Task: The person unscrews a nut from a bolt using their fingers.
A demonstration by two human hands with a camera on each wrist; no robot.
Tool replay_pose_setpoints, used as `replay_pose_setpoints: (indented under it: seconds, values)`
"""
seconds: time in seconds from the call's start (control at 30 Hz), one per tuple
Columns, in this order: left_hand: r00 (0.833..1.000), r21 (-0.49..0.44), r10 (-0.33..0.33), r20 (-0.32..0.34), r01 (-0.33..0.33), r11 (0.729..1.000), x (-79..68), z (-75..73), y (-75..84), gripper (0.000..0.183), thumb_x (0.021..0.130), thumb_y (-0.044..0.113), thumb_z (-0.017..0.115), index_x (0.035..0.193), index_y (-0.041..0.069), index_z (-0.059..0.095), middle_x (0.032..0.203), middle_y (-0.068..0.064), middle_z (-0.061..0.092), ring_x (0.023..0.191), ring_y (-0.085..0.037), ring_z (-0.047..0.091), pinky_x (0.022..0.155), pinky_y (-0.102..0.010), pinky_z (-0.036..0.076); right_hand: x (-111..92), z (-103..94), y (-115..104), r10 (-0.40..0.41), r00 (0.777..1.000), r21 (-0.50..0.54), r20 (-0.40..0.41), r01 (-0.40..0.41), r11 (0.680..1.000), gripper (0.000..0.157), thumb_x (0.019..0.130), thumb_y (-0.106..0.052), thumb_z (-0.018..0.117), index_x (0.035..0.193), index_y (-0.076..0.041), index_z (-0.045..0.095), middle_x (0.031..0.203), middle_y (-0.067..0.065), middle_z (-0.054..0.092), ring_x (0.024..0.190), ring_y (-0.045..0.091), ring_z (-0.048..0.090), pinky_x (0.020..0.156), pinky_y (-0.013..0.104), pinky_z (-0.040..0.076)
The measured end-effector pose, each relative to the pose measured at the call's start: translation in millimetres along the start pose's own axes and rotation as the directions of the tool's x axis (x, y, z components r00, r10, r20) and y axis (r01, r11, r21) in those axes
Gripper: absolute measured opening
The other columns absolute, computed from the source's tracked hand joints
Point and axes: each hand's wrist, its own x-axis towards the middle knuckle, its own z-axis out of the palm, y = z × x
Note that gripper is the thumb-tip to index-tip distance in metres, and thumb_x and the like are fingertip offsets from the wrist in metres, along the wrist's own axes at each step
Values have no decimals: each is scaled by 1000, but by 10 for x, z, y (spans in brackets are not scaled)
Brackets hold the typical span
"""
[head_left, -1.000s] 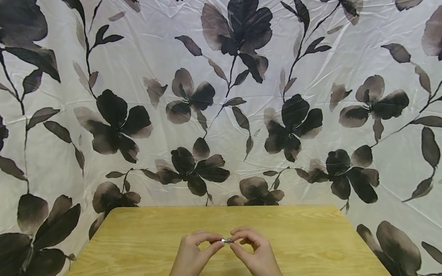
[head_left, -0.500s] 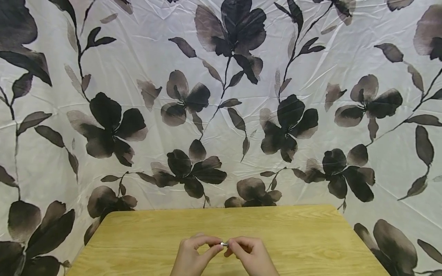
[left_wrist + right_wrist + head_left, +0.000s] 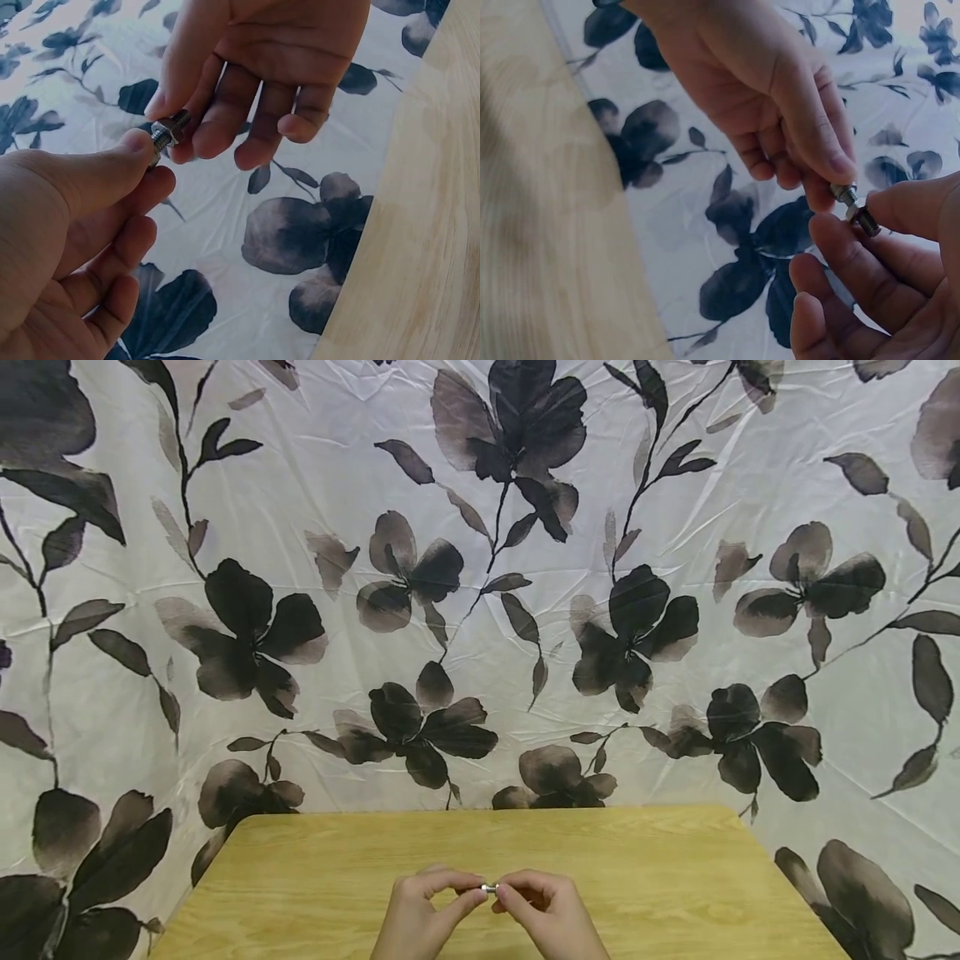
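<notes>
A small metal bolt (image 3: 181, 118) with a hex nut (image 3: 166, 131) on its thread is held between both hands above the table. My left hand (image 3: 420, 910) pinches the bolt's head end between thumb and index finger, which hide the head in the left wrist view. From the other side, my right hand (image 3: 553, 910) has its thumb and index finger curled about the nut (image 3: 855, 210). The threaded tip of the bolt (image 3: 869, 224) sticks out past the nut. The other fingers of my right hand (image 3: 900, 277) are loosely bent below.
Under the hands lies a wood-grain table (image 3: 315, 860) with rounded far corners. Behind it hangs a white cloth (image 3: 540, 685) printed with dark flowers, wrinkled in places.
My right index finger and thumb were spread wider one second ago, then closed in and rolled at the nut. The left hand stays at the bolt's head end. The head view shifted slightly.
</notes>
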Motion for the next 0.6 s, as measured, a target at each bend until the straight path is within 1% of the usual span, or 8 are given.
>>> replay_pose_setpoints:
  seconds: [0.1, 0.17, 0.33, 0.47, 0.6]
  values:
    - [1000, -8, -9, 12, 9, 1000, -4, -6, -6, 14, 88, 30, 81, 95, 18, 83, 88, 10, 77, 82, -3, 71, 74, -28, 60, -10, -2, 10, -15, 1000, 10, 3, 15, 1000, 31, 103, -27, 66, 117, -1, 74, 112, 17, 75, 95, 15, 75, 83, 22, 57]
    - [1000, -12, -16, 15, 16, 1000, -8, -7, -15, 13, 88, 30, 81, 95, 19, 83, 88, 9, 77, 81, -3, 70, 74, -28, 60, -16, -2, 19, -25, 1000, 7, 3, 25, 1000, 30, 102, -25, 67, 118, 0, 74, 111, 18, 76, 95, 15, 75, 82, 23, 57]
    - [1000, -13, -21, 12, 21, 1000, -12, -7, -32, 12, 88, 28, 81, 94, 18, 83, 88, 9, 77, 81, -3, 70, 74, -28, 60, -22, 7, 21, -51, 999, -14, -4, 51, 999, 31, 100, -24, 70, 117, 2, 74, 108, 19, 76, 92, 9, 73, 80, 23, 57]
    - [1000, -16, -23, 0, 23, 1000, -8, -4, -26, 10, 87, 27, 83, 93, 19, 83, 86, 10, 76, 80, -3, 70, 75, -32, 61, -16, 8, 13, -63, 998, -36, -20, 63, 997, 29, 99, -24, 71, 116, -1, 74, 108, 16, 76, 91, 7, 71, 78, 24, 57]
    - [1000, -28, -28, -6, 28, 999, -5, 0, -9, 10, 85, 26, 84, 93, 20, 83, 85, 10, 76, 79, -3, 70, 73, -29, 60, -16, 8, 12, -89, 996, -58, -25, 88, 994, 26, 98, -22, 72, 115, -2, 74, 108, 16, 75, 92, 8, 71, 76, 24, 57]
